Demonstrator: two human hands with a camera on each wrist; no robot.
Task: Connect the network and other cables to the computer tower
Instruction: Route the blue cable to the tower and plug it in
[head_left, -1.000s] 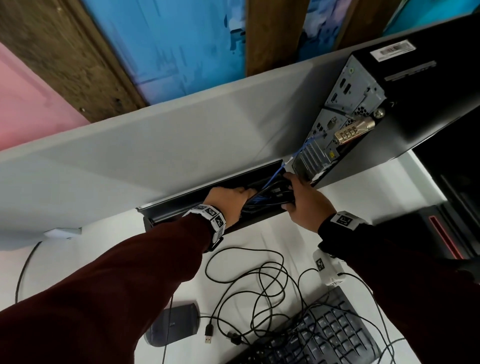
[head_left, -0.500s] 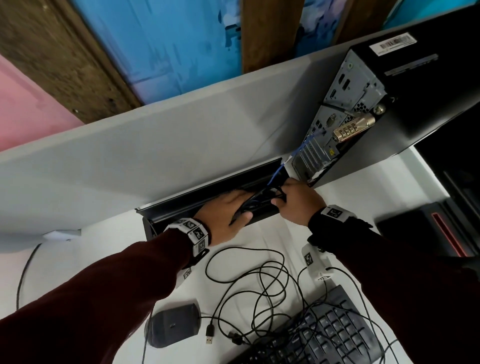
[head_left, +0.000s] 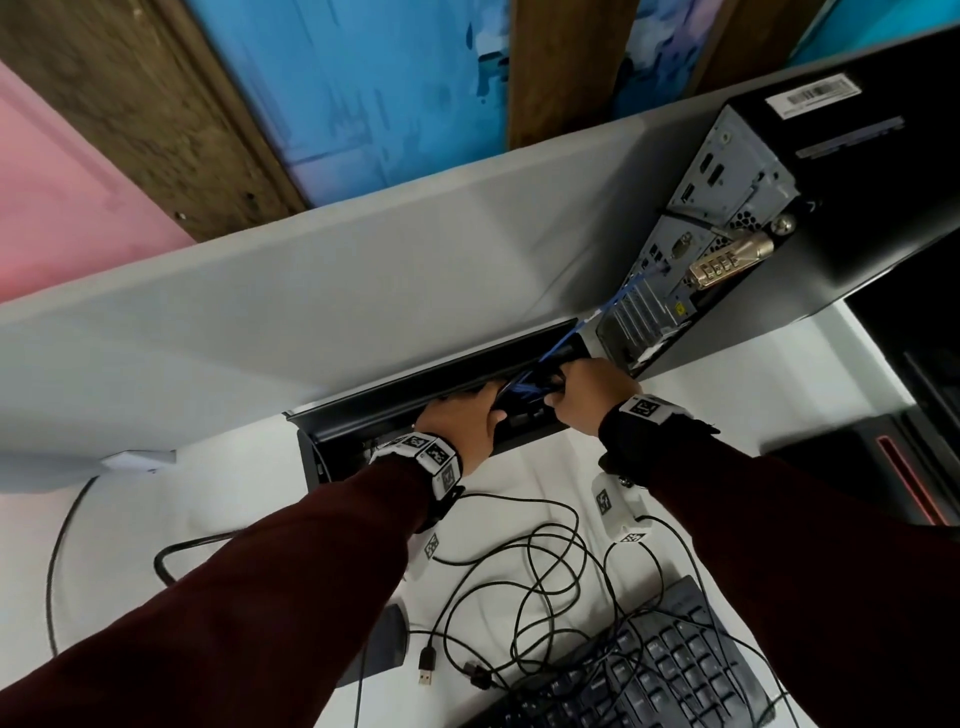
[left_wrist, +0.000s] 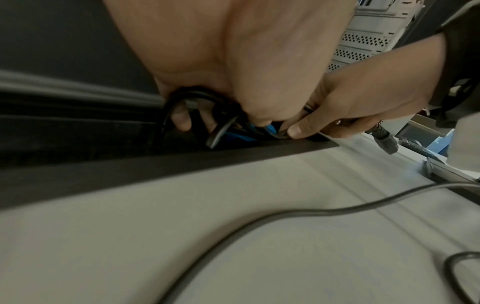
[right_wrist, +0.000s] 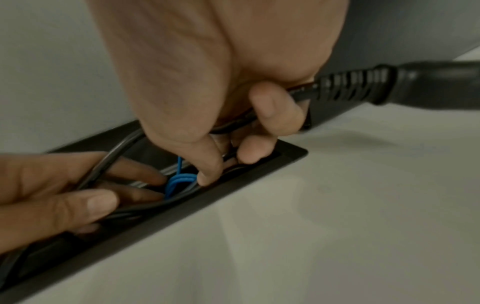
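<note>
The black computer tower stands at the back right with its rear panel facing me. A blue network cable runs from that panel down into the black cable tray set in the desk. Both hands reach into the tray's right end. My left hand has its fingers curled through a loop of black cable, thumb on top. My right hand grips the black power cable just behind its ribbed plug. Coils of the blue cable lie between the two hands.
A grey partition rises right behind the tray. Loose black cables, a free USB plug, a mouse and a keyboard lie on the white desk near me. A brass combination lock hangs on the tower's rear.
My left hand has drawn back a little toward the tray's front edge. The right hand has shifted slightly left, closer to it. Both stay on the cables.
</note>
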